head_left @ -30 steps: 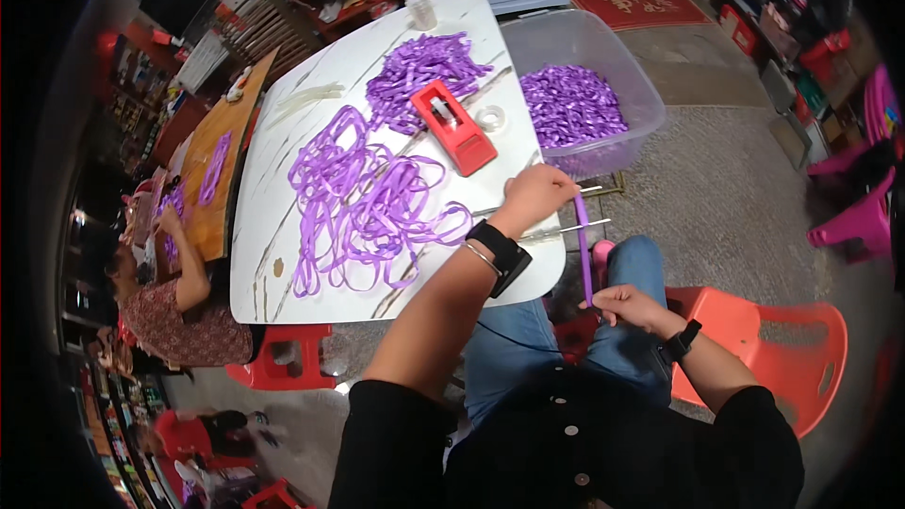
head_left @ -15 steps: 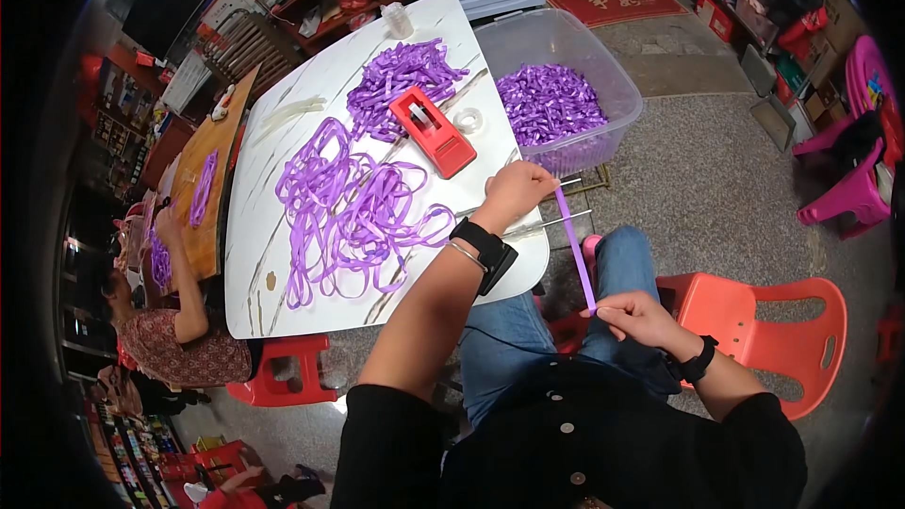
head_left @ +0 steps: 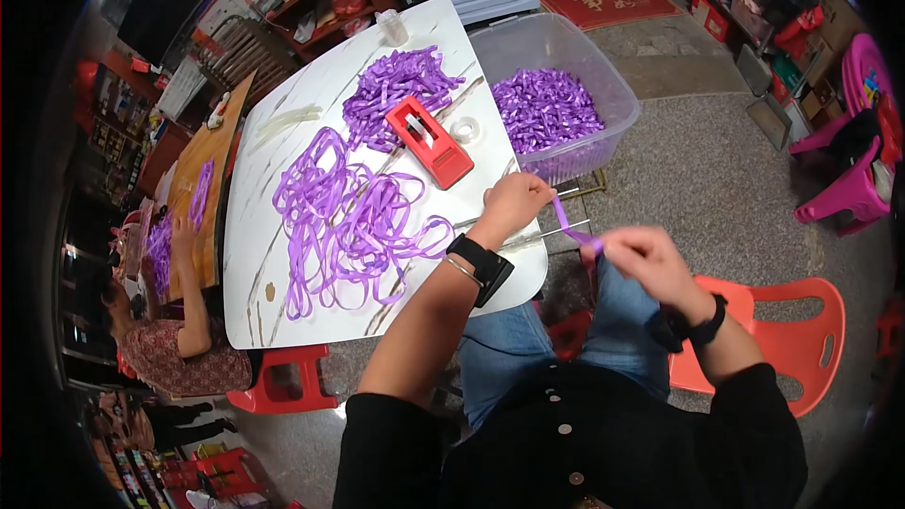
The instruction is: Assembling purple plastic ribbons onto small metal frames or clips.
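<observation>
A short purple ribbon [head_left: 565, 218] hangs slack between my hands, just off the table's right edge. My left hand [head_left: 518, 204] pinches its upper end beside two thin metal rods [head_left: 567, 227] that stick out from the table edge. The other end is in the closed fingers of my right hand [head_left: 650, 266], which is smeared by motion. On the white marbled table [head_left: 396, 170] lie a loose tangle of purple ribbon [head_left: 353, 217] and a denser purple ribbon heap [head_left: 401, 85]. A red tape dispenser [head_left: 430, 143] stands beside them, next to a clear tape roll [head_left: 466, 129].
A clear plastic tub [head_left: 617, 85] of folded purple ribbon pieces [head_left: 547, 108] stands beyond the table's right edge. A red chair [head_left: 820, 349] is at my right. At the left, another person [head_left: 193, 339] handles purple ribbon at a wooden table [head_left: 212, 217].
My right hand has moved up, away from my lap and nearer my left hand. The ribbon, stretched straight before, now sags in a bend. My left hand has barely shifted.
</observation>
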`<move>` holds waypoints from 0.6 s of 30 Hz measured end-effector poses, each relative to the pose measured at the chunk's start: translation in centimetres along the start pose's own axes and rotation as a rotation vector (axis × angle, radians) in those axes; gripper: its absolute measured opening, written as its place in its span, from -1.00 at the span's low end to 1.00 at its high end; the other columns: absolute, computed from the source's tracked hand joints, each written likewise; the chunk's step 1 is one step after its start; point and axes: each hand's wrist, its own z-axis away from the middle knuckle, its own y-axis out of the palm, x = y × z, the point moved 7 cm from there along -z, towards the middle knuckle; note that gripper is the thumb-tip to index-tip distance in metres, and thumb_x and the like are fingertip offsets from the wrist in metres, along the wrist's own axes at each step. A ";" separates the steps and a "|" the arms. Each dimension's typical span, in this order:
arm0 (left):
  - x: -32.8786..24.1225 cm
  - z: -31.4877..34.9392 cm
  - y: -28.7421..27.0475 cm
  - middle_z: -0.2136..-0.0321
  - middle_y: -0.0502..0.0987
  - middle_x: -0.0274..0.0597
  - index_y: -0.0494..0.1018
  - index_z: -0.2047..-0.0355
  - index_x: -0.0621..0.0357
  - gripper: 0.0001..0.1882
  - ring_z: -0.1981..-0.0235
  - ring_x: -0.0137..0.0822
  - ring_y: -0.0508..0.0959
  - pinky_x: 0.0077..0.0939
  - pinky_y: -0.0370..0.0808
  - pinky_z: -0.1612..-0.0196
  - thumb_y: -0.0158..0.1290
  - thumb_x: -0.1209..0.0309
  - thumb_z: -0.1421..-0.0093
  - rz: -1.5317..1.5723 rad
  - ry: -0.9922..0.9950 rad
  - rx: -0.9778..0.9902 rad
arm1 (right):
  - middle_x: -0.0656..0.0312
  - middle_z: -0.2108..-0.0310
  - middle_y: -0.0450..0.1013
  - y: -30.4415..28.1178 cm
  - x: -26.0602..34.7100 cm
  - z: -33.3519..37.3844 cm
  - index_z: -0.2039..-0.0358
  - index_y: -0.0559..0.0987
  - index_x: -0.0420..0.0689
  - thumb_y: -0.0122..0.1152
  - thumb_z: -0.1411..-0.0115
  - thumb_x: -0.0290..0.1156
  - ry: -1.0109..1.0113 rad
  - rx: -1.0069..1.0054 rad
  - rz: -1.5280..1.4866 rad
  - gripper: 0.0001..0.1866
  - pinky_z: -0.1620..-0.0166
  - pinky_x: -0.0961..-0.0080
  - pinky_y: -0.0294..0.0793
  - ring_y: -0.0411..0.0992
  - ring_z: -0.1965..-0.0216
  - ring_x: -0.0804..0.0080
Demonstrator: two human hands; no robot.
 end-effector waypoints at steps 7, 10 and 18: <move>1.7 -1.3 0.6 0.59 0.45 -0.27 0.43 0.41 0.27 -0.79 0.53 -0.47 0.39 -0.56 0.33 0.42 -0.11 0.37 -0.09 0.167 0.062 -0.077 | 0.46 0.55 0.38 -1.8 -1.4 -10.9 0.31 0.55 -0.18 0.01 -0.13 -0.32 0.060 -0.030 -0.198 -0.76 0.53 0.83 0.11 0.19 0.57 0.81; 2.0 -1.1 0.6 0.63 0.37 -0.35 0.36 0.51 0.27 -0.79 0.57 -0.53 0.31 -0.62 0.26 0.48 -0.15 0.38 -0.12 0.258 0.044 -0.063 | 0.51 0.62 0.33 -1.4 -3.7 -13.3 0.31 0.56 -0.11 0.03 -0.11 -0.30 0.165 -0.026 -0.274 -0.78 0.61 0.83 0.01 0.14 0.62 0.84; 2.2 -1.2 0.5 0.64 0.44 -0.17 0.36 0.49 0.16 -0.74 0.58 -0.27 0.44 -0.45 0.34 0.47 -0.06 0.21 -0.07 0.308 0.067 -0.077 | 0.57 0.73 0.11 -1.6 -9.5 -15.1 0.35 0.57 -0.06 0.03 -0.10 -0.29 0.370 -0.045 -0.327 -0.80 0.70 0.79 -0.18 -0.07 0.76 0.79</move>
